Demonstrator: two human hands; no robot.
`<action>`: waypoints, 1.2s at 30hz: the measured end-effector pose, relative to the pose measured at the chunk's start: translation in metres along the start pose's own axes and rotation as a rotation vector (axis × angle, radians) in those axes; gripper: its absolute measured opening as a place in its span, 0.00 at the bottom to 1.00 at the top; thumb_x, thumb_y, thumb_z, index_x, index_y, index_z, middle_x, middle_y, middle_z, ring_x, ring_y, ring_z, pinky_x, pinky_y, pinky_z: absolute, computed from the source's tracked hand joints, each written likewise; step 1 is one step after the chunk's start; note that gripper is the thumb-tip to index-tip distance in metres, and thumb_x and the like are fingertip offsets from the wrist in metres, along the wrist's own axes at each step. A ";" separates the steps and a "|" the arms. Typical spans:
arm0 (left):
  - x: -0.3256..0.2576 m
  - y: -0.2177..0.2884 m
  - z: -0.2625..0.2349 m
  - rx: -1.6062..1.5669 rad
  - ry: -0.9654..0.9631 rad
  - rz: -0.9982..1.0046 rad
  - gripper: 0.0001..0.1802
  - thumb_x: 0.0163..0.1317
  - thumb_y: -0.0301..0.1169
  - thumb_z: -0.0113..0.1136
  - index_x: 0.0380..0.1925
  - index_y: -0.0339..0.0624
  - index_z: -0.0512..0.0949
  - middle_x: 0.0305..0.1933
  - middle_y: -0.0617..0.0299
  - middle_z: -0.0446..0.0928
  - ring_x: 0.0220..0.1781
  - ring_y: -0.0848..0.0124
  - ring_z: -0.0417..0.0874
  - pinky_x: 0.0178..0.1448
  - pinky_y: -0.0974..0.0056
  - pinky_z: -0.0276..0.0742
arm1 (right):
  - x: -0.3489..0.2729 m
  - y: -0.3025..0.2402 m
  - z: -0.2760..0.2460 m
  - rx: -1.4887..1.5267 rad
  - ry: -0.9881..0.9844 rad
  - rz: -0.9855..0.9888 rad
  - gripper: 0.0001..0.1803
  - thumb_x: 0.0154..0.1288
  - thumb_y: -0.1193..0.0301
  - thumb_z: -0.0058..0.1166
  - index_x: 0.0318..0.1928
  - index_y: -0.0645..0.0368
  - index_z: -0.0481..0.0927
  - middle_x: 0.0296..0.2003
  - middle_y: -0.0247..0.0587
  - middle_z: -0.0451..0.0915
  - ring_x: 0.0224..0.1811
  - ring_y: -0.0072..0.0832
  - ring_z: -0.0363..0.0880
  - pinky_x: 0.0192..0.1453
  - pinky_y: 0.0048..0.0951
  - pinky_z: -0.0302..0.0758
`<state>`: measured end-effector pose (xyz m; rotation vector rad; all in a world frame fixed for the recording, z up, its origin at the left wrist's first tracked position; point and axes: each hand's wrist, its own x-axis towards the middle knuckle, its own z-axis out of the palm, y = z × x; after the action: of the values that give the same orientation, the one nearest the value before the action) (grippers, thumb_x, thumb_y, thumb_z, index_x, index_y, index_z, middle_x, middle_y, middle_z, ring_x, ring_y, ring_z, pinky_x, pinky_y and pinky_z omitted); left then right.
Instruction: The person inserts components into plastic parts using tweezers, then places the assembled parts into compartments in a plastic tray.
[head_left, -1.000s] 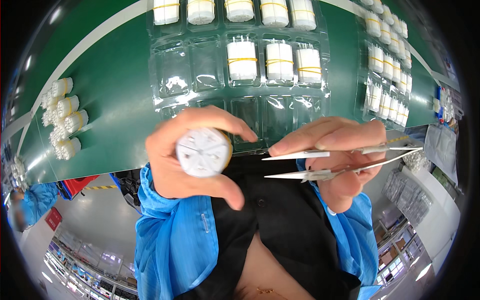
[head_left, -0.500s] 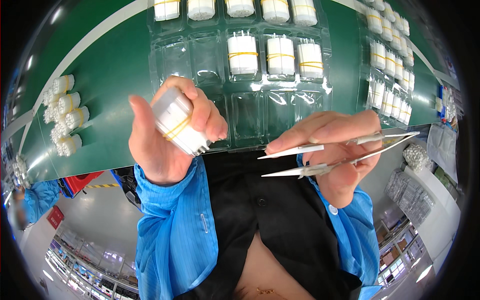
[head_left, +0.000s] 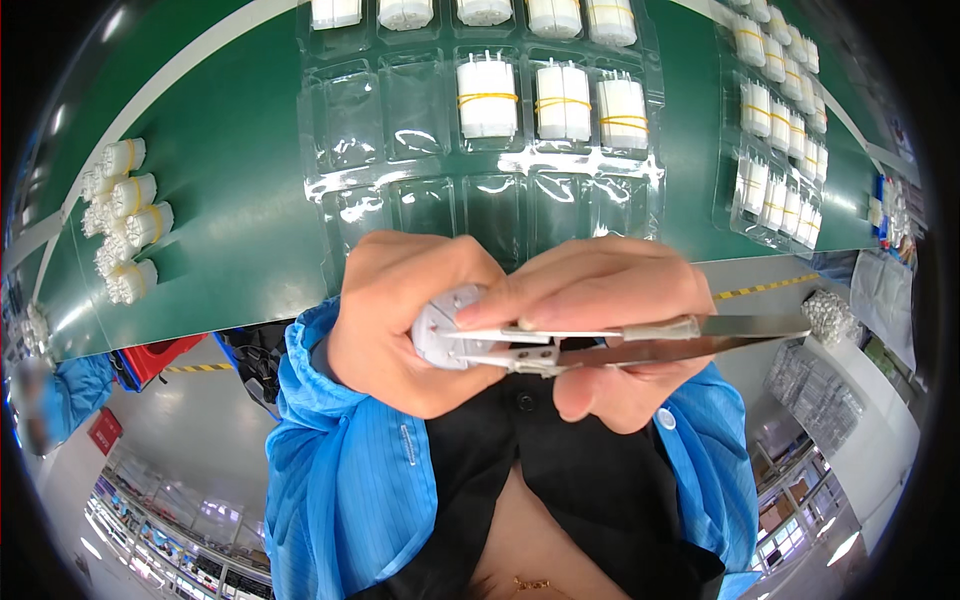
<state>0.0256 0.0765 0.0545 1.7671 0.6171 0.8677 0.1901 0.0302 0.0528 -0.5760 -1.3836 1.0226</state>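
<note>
White bundles (head_left: 432,330): one in left hand (head_left: 382,325), perhaps eight in front tray (head_left: 412,100).

held bundle (head_left: 432,328) before tray (head_left: 340,110), other bundles (head_left: 133,196) left, apparently a second tray (head_left: 748,226) right

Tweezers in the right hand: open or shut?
Open: the tweezers in the right hand show a gap between their prongs, tips at the end of the white cylinder in the left hand.
</note>
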 end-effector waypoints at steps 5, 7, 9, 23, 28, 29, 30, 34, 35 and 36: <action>-0.003 -0.005 0.000 -0.143 -0.097 0.034 0.11 0.29 0.21 0.59 0.19 0.38 0.70 0.13 0.59 0.65 0.12 0.56 0.67 0.16 0.64 0.60 | -0.004 -0.004 0.001 -0.030 0.041 0.001 0.20 0.61 0.65 0.60 0.42 0.70 0.71 0.32 0.62 0.80 0.31 0.36 0.83 0.28 0.27 0.79; -0.004 -0.005 0.000 -0.147 -0.102 0.032 0.11 0.29 0.21 0.59 0.19 0.38 0.71 0.13 0.59 0.65 0.12 0.57 0.66 0.16 0.64 0.59 | -0.004 -0.007 0.002 -0.046 0.054 0.065 0.20 0.61 0.65 0.59 0.43 0.70 0.71 0.32 0.62 0.80 0.31 0.35 0.83 0.28 0.26 0.79; -0.004 -0.003 0.000 -0.129 -0.092 0.024 0.11 0.29 0.21 0.59 0.18 0.37 0.70 0.12 0.59 0.64 0.11 0.57 0.65 0.15 0.64 0.58 | -0.004 -0.009 0.001 -0.070 0.078 0.062 0.20 0.62 0.64 0.59 0.42 0.70 0.71 0.33 0.61 0.80 0.30 0.34 0.83 0.28 0.25 0.79; -0.006 -0.003 0.008 -0.095 -0.041 0.043 0.12 0.28 0.22 0.60 0.19 0.36 0.72 0.14 0.57 0.67 0.12 0.56 0.67 0.15 0.64 0.62 | -0.013 -0.006 0.000 -0.083 0.129 0.128 0.19 0.62 0.63 0.59 0.41 0.68 0.73 0.28 0.58 0.82 0.26 0.34 0.83 0.27 0.27 0.79; -0.003 -0.005 0.009 0.029 -0.074 0.032 0.11 0.30 0.22 0.61 0.19 0.37 0.71 0.14 0.55 0.66 0.13 0.54 0.69 0.16 0.62 0.63 | -0.002 -0.007 -0.006 -0.298 0.056 -0.047 0.14 0.60 0.70 0.60 0.39 0.69 0.73 0.27 0.55 0.82 0.23 0.34 0.82 0.25 0.26 0.77; -0.002 -0.007 0.009 0.101 -0.082 0.031 0.11 0.31 0.22 0.61 0.19 0.37 0.71 0.14 0.55 0.66 0.13 0.54 0.69 0.16 0.62 0.63 | 0.001 -0.009 -0.008 -0.349 0.012 0.014 0.13 0.59 0.72 0.60 0.37 0.70 0.74 0.26 0.55 0.82 0.23 0.34 0.81 0.25 0.26 0.77; -0.001 -0.008 0.009 0.172 -0.089 0.031 0.11 0.31 0.22 0.61 0.18 0.37 0.70 0.14 0.55 0.66 0.13 0.54 0.69 0.17 0.61 0.63 | 0.002 -0.011 -0.009 -0.400 -0.031 0.076 0.11 0.58 0.74 0.59 0.35 0.71 0.75 0.26 0.54 0.81 0.22 0.33 0.81 0.24 0.25 0.76; -0.009 -0.004 0.013 0.040 0.060 0.034 0.11 0.30 0.21 0.61 0.18 0.37 0.70 0.13 0.56 0.66 0.13 0.56 0.68 0.17 0.63 0.62 | 0.003 -0.021 -0.010 -0.201 -0.012 0.392 0.13 0.60 0.70 0.58 0.32 0.72 0.77 0.27 0.54 0.82 0.22 0.31 0.80 0.24 0.25 0.76; -0.006 0.000 0.019 0.082 0.166 0.061 0.11 0.30 0.21 0.61 0.17 0.37 0.70 0.13 0.57 0.66 0.13 0.56 0.68 0.17 0.64 0.63 | -0.009 -0.006 -0.001 -0.160 0.133 0.160 0.14 0.60 0.69 0.59 0.34 0.71 0.76 0.28 0.55 0.82 0.22 0.31 0.80 0.25 0.26 0.76; -0.005 0.000 0.017 0.081 0.164 0.062 0.11 0.30 0.21 0.61 0.17 0.37 0.70 0.13 0.57 0.66 0.13 0.56 0.68 0.17 0.64 0.63 | -0.007 -0.004 -0.001 -0.161 0.135 0.159 0.14 0.60 0.69 0.59 0.34 0.71 0.76 0.28 0.55 0.82 0.22 0.31 0.80 0.25 0.26 0.76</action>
<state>0.0363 0.0628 0.0498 1.8079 0.7157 1.0504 0.1927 0.0223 0.0524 -0.8703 -1.3237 0.9841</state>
